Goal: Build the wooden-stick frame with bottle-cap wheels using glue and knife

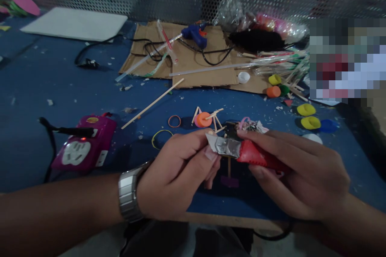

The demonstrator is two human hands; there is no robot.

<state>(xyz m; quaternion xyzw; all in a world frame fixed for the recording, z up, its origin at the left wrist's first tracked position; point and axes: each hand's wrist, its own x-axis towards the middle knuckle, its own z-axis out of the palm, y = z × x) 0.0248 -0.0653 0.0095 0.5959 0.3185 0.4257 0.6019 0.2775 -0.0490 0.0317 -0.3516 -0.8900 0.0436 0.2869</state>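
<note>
My left hand (177,168), with a metal watch (129,194) on its wrist, pinches the silver foil end of a red wrapper (241,150). My right hand (298,168) grips the red part of the same wrapper from the right. Both hands hover over the near edge of the blue table (60,96). Just beyond them stands a small model of wooden sticks and an orange bottle cap (205,119). A thin stick (229,166) pokes down below the wrapper.
A pink power strip (84,144) with a black plug lies at left. Rubber bands (174,121) and a long wooden stick (152,104) lie mid-table. Farther back, cardboard (193,60) carries a blue glue gun (196,34). Yellow, orange, green and blue caps (306,109) sit at right.
</note>
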